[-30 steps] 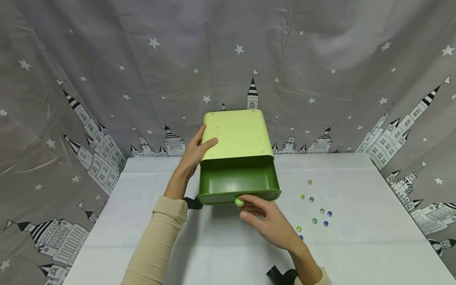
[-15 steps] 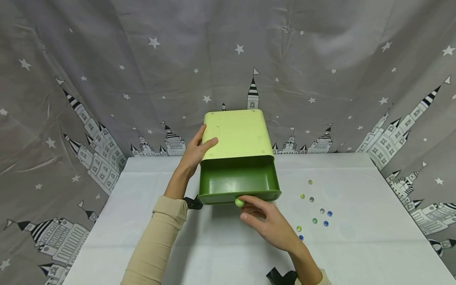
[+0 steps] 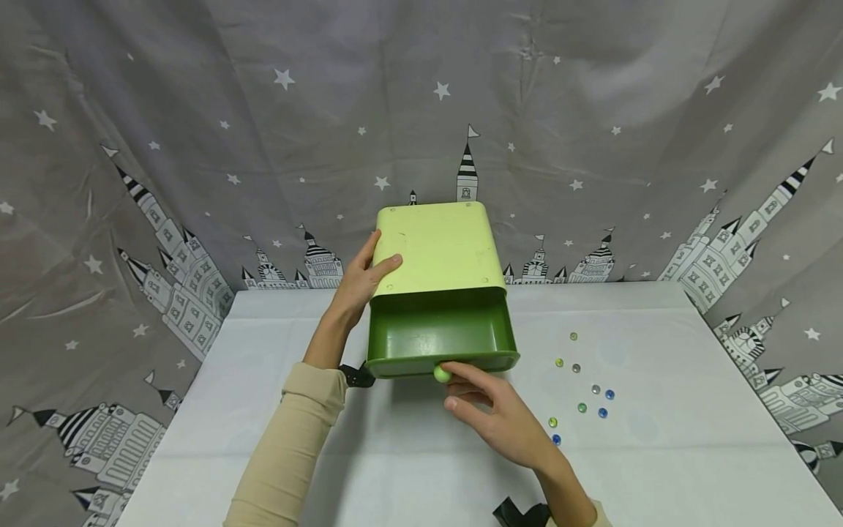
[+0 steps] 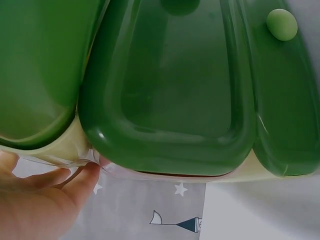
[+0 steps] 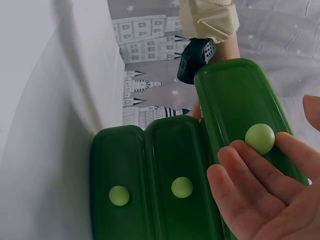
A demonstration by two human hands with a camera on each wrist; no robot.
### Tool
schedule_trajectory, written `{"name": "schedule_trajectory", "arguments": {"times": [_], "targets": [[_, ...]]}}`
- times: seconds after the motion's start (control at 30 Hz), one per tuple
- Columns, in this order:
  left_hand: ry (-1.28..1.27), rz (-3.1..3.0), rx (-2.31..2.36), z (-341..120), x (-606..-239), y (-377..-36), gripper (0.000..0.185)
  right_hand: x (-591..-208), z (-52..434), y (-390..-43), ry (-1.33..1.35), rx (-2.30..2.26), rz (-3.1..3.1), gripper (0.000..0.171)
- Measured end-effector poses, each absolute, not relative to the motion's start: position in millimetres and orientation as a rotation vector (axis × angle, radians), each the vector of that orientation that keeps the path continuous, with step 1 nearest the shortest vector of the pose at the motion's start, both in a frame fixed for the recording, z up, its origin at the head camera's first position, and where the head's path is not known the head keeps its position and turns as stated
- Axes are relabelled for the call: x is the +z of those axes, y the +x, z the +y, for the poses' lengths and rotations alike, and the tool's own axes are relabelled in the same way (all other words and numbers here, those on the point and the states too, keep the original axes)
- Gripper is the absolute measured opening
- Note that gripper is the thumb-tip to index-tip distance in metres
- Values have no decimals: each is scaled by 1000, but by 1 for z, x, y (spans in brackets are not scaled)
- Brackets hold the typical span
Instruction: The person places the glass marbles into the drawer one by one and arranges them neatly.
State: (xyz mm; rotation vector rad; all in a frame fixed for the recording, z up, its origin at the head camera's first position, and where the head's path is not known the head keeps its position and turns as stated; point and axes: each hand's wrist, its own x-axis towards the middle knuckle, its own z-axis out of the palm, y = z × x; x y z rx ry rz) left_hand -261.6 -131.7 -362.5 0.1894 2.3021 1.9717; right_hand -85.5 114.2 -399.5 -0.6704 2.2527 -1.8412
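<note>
A small drawer cabinet (image 3: 435, 249) with a light green shell stands at the table's middle. Its top dark green drawer (image 3: 443, 333) is pulled out, and its visible inside holds nothing. My left hand (image 3: 358, 282) holds the cabinet's left side, thumb on top and fingers along the side. In the right wrist view, the top drawer's round light green knob (image 5: 259, 138) sits between the index and middle fingers of my right hand (image 3: 500, 413); the thumb stands apart. Two lower drawers, a middle one (image 5: 172, 150) and a bottom one (image 5: 117, 155), are shut, each with a knob.
Several glass marbles, among them a blue marble (image 3: 602, 413) and a green marble (image 3: 582, 408), lie scattered right of the cabinet on the white-covered table (image 3: 691, 395). A grey curtain (image 3: 527, 95) with stars and castles hangs behind and along the sides.
</note>
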Motion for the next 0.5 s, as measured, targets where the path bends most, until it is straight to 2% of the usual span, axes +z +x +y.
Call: {"name": "schedule_trajectory", "arguments": {"times": [0.3,0.5], "targets": [[245,2301,1923,-136,-365,-262,80,-402,121,-80,-693,-1846,2274,46],[275,2265,1880,-136,-348,-252,79,-408,127,-75,-782,-1810,2351,43]]}}
